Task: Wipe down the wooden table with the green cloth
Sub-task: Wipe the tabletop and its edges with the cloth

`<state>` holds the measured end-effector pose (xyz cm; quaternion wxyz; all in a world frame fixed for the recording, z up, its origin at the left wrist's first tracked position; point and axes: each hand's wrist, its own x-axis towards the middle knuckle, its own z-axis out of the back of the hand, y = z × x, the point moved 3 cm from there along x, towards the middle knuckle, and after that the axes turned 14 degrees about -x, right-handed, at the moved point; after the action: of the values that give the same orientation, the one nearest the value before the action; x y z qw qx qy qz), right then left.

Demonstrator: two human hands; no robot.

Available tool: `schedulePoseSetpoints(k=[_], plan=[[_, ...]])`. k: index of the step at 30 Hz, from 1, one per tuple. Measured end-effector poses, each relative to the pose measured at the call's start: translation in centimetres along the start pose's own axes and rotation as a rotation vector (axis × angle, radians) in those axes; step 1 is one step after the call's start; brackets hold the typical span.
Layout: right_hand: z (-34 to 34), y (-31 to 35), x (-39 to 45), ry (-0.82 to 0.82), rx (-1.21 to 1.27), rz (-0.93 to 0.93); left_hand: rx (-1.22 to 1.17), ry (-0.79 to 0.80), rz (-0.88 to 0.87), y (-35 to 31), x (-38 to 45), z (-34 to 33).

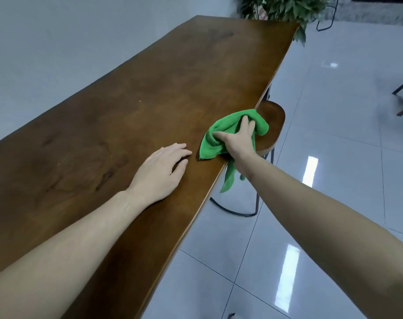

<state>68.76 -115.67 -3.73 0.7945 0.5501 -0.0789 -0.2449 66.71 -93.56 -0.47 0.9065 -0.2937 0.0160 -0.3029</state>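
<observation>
The wooden table (pixel 131 107) has lots of bare top toward its far end. Near the right edge, the left hand (pixel 160 171) and the green cloth (pixel 213 143) are in the way. A stool (pixel 270 125) sits just past that edge.

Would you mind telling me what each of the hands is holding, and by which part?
The right hand grips the green cloth by its bunched middle at the table edge. The left hand holds nothing.
</observation>
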Motion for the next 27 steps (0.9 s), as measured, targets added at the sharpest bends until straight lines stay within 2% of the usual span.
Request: schedulePoseSetpoints(k=[6,9,11,20,24,27], plan=[[1.3,1.1,3.1,-0.071,0.029,-0.033,0.036,-0.063,0.039,-0.3,-0.2,-0.3],[1.3,1.3,2.9,-0.089,0.239,-0.077,0.048,-0.073,0.046,-0.5,-0.2,-0.3],[1.0,1.1,2.2,-0.083,0.292,-0.096,0.057,-0.085,0.036,-0.5,-0.3,-0.3],[-2.5,0.3,-7.1,-0.079,0.025,0.08,0.048,-0.12,0.026,-0.6,-0.7,-0.3],[-4.5,-0.2,-13.1,-0.062,0.02,0.091,0.006,-0.124,0.058,-0.9,-2.1,0.2],[-5.9,-0.7,-17.2,-0.027,0.011,0.066,-0.019,-0.049,0.071,-0.9,-4.9,0.4]])
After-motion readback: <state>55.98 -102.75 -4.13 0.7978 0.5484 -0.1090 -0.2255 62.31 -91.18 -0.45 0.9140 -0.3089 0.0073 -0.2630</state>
